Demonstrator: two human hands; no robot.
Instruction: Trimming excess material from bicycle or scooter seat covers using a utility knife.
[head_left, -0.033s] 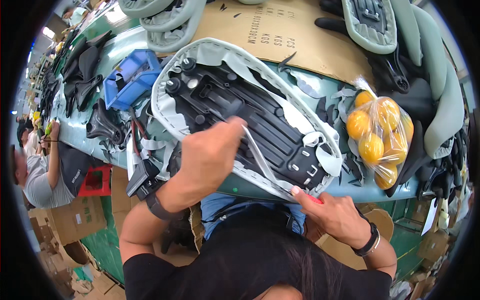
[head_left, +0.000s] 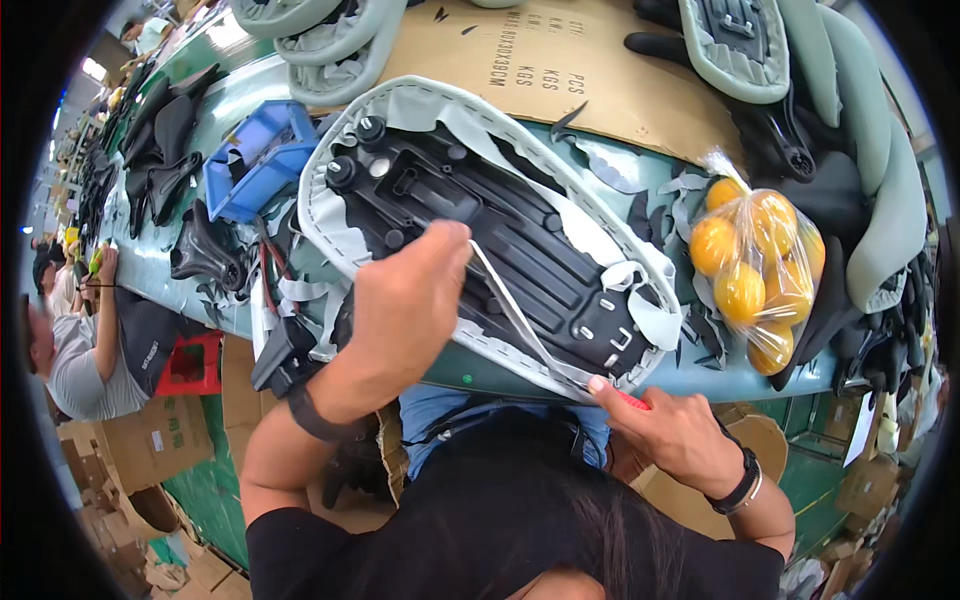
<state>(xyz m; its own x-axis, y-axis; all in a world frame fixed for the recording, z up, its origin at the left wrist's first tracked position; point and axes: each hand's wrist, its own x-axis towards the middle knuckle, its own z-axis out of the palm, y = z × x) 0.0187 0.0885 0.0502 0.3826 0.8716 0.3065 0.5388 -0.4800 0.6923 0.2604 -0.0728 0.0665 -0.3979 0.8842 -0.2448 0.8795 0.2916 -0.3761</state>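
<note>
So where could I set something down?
Try the bare middle of the cardboard, between stacked pads at left and another pad at right. Crowded: scraps litter the gap between the padded shell and the fruit bag; dark parts border the blue bin.

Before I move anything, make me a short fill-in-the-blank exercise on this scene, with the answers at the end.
1. The left hand holds a pale strip over a shell of ____ plastic.
2. The right hand grips a tool whose handle is ____.
3. The fruit bag lies to the ____ of the shell.
4. The bin on the table's left part is ____.

Missing words: black; red; right; blue.
</note>
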